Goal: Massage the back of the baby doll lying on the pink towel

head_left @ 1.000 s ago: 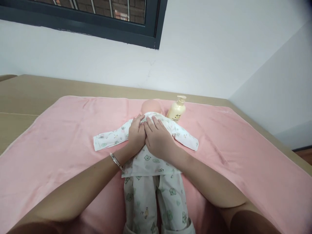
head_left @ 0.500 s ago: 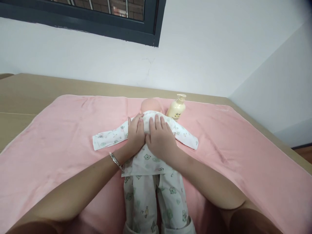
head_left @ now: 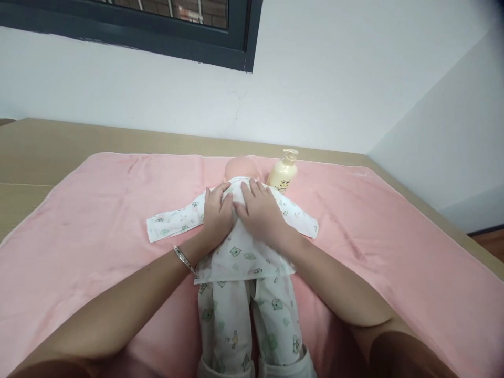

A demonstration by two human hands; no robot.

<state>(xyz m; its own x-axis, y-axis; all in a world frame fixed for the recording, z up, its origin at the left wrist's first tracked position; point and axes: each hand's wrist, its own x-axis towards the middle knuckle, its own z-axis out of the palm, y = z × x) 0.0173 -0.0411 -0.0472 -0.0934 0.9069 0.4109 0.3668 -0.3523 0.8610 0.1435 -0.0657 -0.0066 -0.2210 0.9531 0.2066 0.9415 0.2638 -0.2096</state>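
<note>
A baby doll lies on a pink blanket, its round head toward the wall. It wears a white printed top with sleeves spread to both sides, and matching trousers. My left hand rests flat on the left side of the doll's upper back or chest; which side faces up I cannot tell. Beside it, my right hand lies with fingers extended on the right side of the top. Neither hand grips anything. A silver bangle circles my left wrist.
A cream pump bottle leans near the doll's right-hand shoulder in the picture. The blanket covers a wooden table that meets a white wall. A dark window frame is above.
My right hand has shifted slightly up and left over the top, away from my left hand's wrist side. The whole view has moved a little; my left hand stays on the doll.
</note>
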